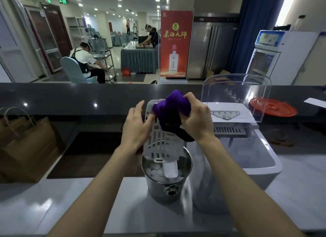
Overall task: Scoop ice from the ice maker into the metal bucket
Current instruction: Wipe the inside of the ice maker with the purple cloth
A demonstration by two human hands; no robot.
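A metal bucket (166,189) stands on the grey counter, with ice cubes (155,171) and a white scoop (170,169) inside it. Above the bucket I hold a white slotted ice basket (159,139), tilted on end. My left hand (135,126) grips its left edge. My right hand (197,118) grips a purple cloth (173,104) bunched against the top of the basket. To the right of the bucket stands the white ice maker (247,157), its clear lid (236,93) raised.
A brown paper bag (26,148) stands at the left beside a dark recessed sink (93,153). An orange round lid (275,107) lies on the dark raised ledge (70,99) behind the ice maker. People work at tables in the hall beyond.
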